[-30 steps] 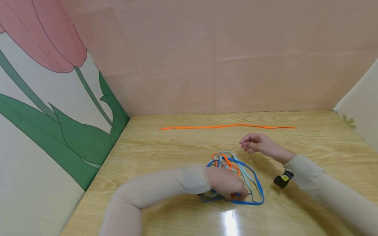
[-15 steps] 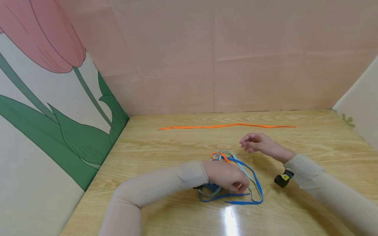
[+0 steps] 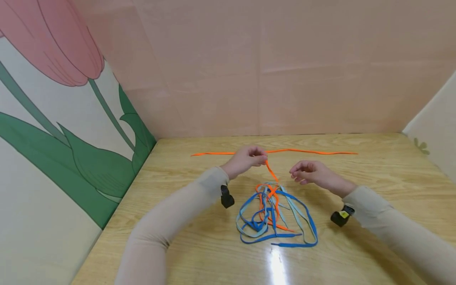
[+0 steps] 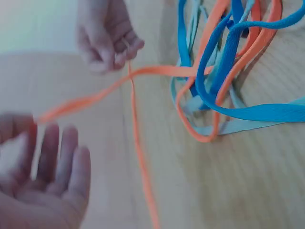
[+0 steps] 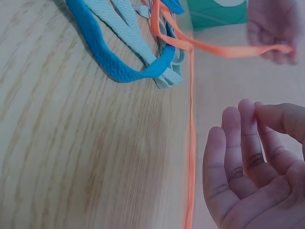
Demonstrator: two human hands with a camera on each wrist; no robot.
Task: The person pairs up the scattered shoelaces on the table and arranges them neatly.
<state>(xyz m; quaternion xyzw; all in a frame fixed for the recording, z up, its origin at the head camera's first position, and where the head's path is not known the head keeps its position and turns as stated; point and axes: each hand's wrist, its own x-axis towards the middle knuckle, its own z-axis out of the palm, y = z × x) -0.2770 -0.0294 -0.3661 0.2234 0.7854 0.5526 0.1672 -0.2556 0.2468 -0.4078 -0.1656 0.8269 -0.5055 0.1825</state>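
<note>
A half-second ago the left hand [image 3: 246, 160] was low over the tangle; now it has swung up to the tangle's eleven o'clock. Its thumb and forefinger pinch the flat, bright-orange fabric lace [image 3: 272, 172], the other fingers loosely spread. The lace now stretches, lifted, from that pinch back to the tangle's twelve o'clock; the rest of it winds through flat dark-blue fabric laces [image 4: 267, 113] and flat pale-blue fabric laces [image 4: 243, 126] on the wood-grain worktop [image 3: 374, 166]. An orange end shows towards the tangle's five o'clock. The blue loops look hardly shifted, so the orange lace seems only partly drawn free, and whether it is knotted in there cannot be told.

The right hand [image 3: 313, 174] has not visibly moved: at one o'clock, apart from the tangle, fingers loosely curled and holding nothing. Beyond both hands, at twelve o'clock, the separate straight orange lace [image 3: 310, 151] lies unchanged across the worktop.
</note>
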